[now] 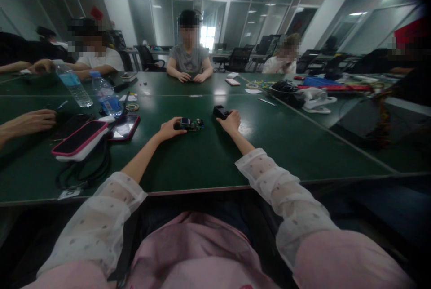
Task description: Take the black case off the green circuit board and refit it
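Near the middle of the green table (188, 167), my left hand (170, 129) pinches the left end of a small circuit board (193, 125). A small screen sits on the board's left part, and its right end sticks out past my fingers. To the right, my right hand (231, 122) is closed on a small black plastic case (220, 111). Its upper left part shows; the rest is behind my fingers. A gap of bare green tabletop lies between the board and the case, which do not touch.
On the left are a pink-edged phone (81, 138), another phone (124, 128), cables and two water bottles (105, 95). A neighbour's hand (30, 122) rests there. Far right lie a black cable bundle (286, 90) and a white device (318, 101). A person (189, 57) sits opposite.
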`<act>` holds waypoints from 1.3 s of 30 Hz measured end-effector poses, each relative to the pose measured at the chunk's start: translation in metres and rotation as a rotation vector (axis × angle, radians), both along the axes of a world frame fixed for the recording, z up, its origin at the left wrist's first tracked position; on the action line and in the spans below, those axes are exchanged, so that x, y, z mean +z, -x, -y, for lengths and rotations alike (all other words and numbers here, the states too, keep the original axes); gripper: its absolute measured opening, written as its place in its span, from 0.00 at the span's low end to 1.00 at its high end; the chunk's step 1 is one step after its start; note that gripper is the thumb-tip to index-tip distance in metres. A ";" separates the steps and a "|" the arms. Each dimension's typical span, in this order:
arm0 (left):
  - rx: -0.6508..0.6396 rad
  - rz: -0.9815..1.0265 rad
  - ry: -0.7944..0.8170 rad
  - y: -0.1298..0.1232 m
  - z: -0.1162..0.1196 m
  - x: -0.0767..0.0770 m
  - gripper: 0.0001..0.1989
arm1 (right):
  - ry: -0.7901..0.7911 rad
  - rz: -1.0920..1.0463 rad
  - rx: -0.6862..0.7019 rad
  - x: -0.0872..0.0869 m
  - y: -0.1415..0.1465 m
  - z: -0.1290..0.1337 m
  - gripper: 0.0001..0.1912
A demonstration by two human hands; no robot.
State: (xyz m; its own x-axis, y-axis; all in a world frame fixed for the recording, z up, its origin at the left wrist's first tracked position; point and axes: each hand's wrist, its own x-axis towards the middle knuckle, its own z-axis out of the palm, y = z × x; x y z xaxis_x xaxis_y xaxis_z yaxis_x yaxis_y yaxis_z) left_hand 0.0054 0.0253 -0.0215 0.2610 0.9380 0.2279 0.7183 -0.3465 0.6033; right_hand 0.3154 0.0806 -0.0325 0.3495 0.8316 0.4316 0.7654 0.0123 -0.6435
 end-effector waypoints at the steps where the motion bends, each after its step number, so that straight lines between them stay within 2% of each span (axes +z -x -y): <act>1: 0.000 0.000 -0.003 0.000 0.000 0.000 0.36 | 0.022 0.019 -0.010 0.001 0.001 0.001 0.35; 9: 0.005 -0.016 -0.004 0.000 0.001 0.001 0.35 | 0.009 0.011 0.022 0.004 0.001 0.000 0.33; 14: -0.006 -0.015 -0.004 0.000 0.003 0.004 0.35 | 0.003 0.009 0.067 0.002 -0.003 -0.007 0.27; 21: -0.007 -0.007 0.002 0.000 0.006 0.007 0.35 | -0.171 -0.135 0.154 0.008 -0.001 -0.018 0.24; 32: 0.004 -0.025 0.008 -0.001 0.010 0.012 0.35 | -0.122 -0.184 0.042 0.003 -0.009 -0.016 0.27; 35: 0.011 -0.028 0.006 -0.001 0.010 0.011 0.34 | -0.081 -0.316 0.169 0.007 -0.004 -0.015 0.28; 39: 0.012 -0.022 0.002 0.000 0.008 0.008 0.35 | -0.126 -0.403 0.603 0.022 0.015 0.000 0.31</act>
State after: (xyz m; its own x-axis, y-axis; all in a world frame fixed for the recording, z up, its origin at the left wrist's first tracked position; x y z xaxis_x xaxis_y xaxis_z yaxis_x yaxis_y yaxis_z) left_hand 0.0052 0.0178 -0.0132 0.2545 0.9416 0.2205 0.7358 -0.3365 0.5877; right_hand 0.3001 0.0810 -0.0108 -0.0017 0.8822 0.4708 0.3063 0.4486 -0.8396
